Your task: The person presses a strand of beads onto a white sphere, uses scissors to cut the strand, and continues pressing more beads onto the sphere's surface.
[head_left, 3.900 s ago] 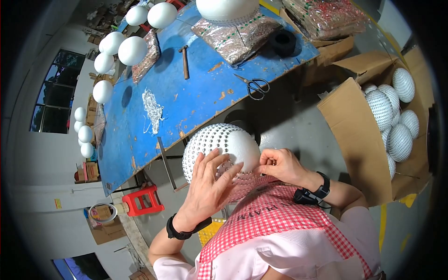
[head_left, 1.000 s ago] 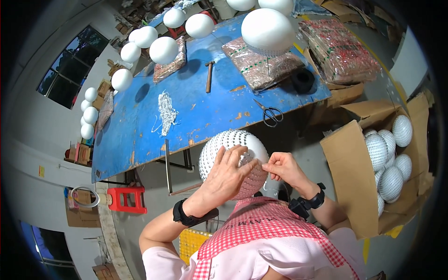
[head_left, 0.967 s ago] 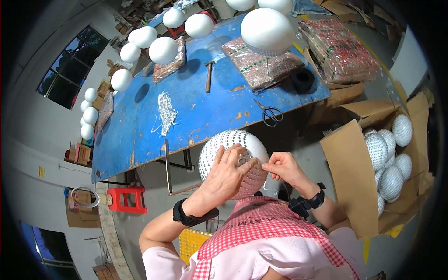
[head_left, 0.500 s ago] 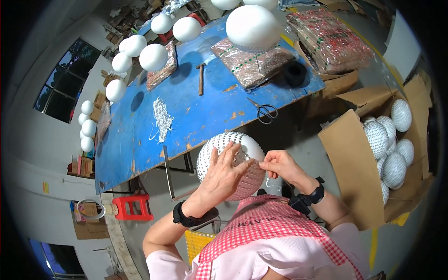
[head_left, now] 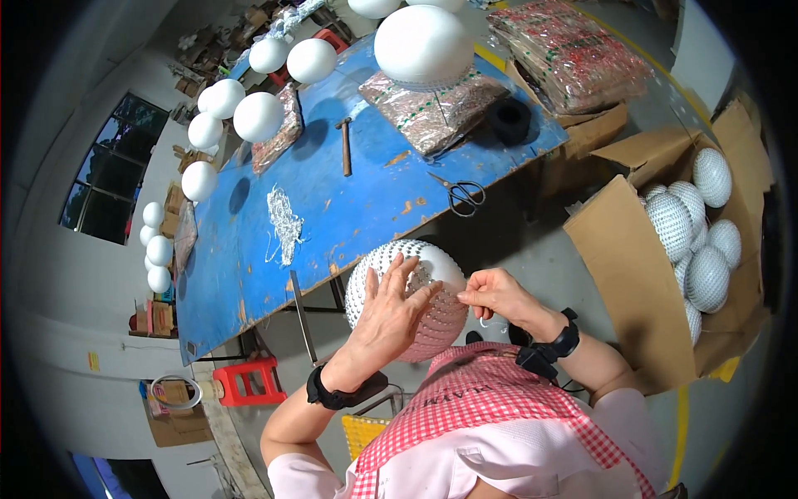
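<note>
A large white ball point(head_left: 378, 291), mostly wrapped in rows of silvery beads, sits in front of my body below the table edge. Its upper right part is smooth and bare. My left hand point(head_left: 388, 312) lies on the beaded side with fingers spread, index finger and thumb close to the border of the bare patch. At the ball's right side my right hand point(head_left: 497, 297) is closed in a pinch on a thin white bead strand point(head_left: 492, 323), whose loose end dangles beneath the fingers. What exactly sits between the fingertips is too small to make out.
The blue table point(head_left: 332, 220) carries a heap of bead strands point(head_left: 284, 224), a hammer point(head_left: 346, 148), scissors point(head_left: 460, 194), a black roll point(head_left: 509, 121) and plastic-wrapped packs point(head_left: 432, 112). Several plain white balls point(head_left: 422, 46) stand around it. At right, a cardboard box point(head_left: 636, 287) holds beaded balls. A red stool point(head_left: 249, 382) stands left.
The view has shifted slightly, so table and box sit differently in the picture. Both hands keep nearly the same place on the ball, the right still pinching the strand.
</note>
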